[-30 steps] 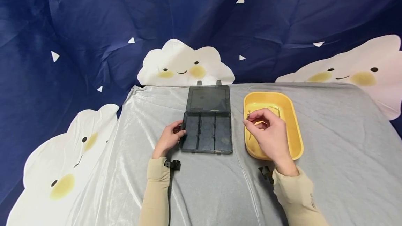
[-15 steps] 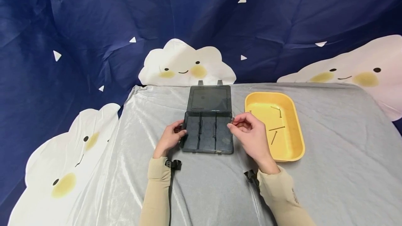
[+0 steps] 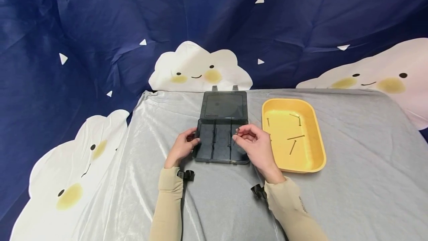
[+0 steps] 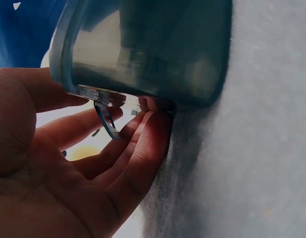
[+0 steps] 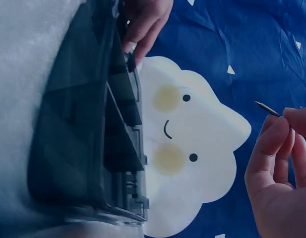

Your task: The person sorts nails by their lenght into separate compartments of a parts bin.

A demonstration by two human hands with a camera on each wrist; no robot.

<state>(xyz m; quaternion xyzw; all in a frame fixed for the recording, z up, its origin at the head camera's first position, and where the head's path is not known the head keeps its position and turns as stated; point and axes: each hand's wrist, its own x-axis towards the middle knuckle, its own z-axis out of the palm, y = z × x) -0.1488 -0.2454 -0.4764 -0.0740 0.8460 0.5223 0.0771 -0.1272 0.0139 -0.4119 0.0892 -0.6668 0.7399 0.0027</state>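
Observation:
A dark translucent compartment box point(image 3: 222, 148) lies on the cloth with its lid point(image 3: 224, 105) folded back away from me. Two dividers split it into three lengthwise sections. My left hand point(image 3: 182, 146) holds the box's left side, thumb at the rim and fingers against the outer wall; the left wrist view has these fingers close to a hanging latch point(image 4: 107, 121). Over the right-hand section, my right hand point(image 3: 257, 145) pinches a screw point(image 5: 268, 108) between thumb and fingertips. Its pointed end sticks out of the grip in the right wrist view, above the box.
To the right of the box stands a yellow tray point(image 3: 319, 137) with several screws point(image 3: 295, 137) scattered on its bottom. Grey cloth point(image 3: 217, 200) covers the table. Behind it hangs a dark blue curtain point(image 3: 287, 25) printed with clouds.
My right hand has moved left from over the yellow tray to above the box's right section, carrying the screw. My left hand has stayed at the box's left side.

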